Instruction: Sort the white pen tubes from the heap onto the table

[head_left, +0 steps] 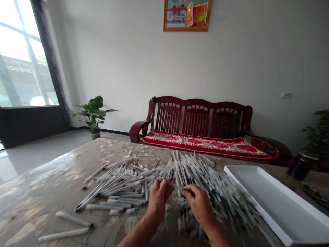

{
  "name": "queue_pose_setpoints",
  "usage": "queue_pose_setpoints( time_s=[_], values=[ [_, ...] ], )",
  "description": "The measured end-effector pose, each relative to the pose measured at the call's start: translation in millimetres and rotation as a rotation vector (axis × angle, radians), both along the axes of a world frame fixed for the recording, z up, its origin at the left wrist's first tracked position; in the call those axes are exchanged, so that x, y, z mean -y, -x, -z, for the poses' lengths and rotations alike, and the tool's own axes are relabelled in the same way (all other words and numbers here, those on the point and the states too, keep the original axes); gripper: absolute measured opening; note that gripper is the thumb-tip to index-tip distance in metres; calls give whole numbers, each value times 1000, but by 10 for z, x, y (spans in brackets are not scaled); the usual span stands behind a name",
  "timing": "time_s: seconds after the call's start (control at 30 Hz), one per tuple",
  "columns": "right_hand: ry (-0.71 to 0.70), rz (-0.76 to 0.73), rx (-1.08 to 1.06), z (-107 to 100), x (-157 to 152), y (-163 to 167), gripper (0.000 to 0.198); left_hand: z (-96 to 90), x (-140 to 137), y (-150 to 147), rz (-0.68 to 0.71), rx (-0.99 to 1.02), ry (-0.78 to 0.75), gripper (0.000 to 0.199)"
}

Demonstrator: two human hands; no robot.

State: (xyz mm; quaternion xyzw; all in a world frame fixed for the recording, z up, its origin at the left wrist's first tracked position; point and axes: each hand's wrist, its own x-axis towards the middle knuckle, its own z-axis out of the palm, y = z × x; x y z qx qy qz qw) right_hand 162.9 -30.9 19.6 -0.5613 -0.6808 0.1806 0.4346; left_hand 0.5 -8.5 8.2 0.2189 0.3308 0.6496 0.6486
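Note:
My left hand [158, 199] is closed round a thin, pale pen [172, 185], with thumb and fingers along its barrel. At the pen's other end, my right hand [198, 200] pinches with thumb and forefinger; a small dark spot shows at those fingertips. Behind and to the right of my hands spreads a big heap of whitish pens [197, 171], many with dark ends. On the left lies a looser pile of pens [120, 181], with a few short white caps [114, 212] in front of it. Two separate pens [64, 234] lie near the table's front left.
A shallow white box [282, 206] stands at the right, against the heap. The patterned table [33, 206] reaches far to the left. Beyond it are a dark red wooden bench [197, 116] with a red cover and a potted plant [95, 113]. A dark canister [303, 164] stands behind the box.

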Motion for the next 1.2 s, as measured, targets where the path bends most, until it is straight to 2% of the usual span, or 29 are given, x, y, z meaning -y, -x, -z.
queue_pose_setpoints(
  time_s=[0.2,0.4,0.47,0.6,0.8,1.0,1.13,1.2],
  values=[
    [90,11,26,35,-15,-17,51,-2,6,1,6,7,-10,34],
    [27,17,-65,19,-8,10,31,5,2,-7,-11,14,-9,33],
    [28,14,-84,26,-9,1,33,1,3,-6,-16,20,-1,31],
    [131,20,-32,70,-33,-29,52,8,15,-1,7,12,-25,31],
    [69,2,-114,54,-30,-3,33,13,12,1,-6,22,-31,31],
    [147,30,-85,71,-34,-17,51,17,6,-2,-10,12,-15,30],
    [71,21,-119,54,-35,-19,37,29,10,-3,-9,11,-33,32],
    [75,11,-156,47,-32,-18,39,34,12,-5,-11,11,-39,33]
  ],
)
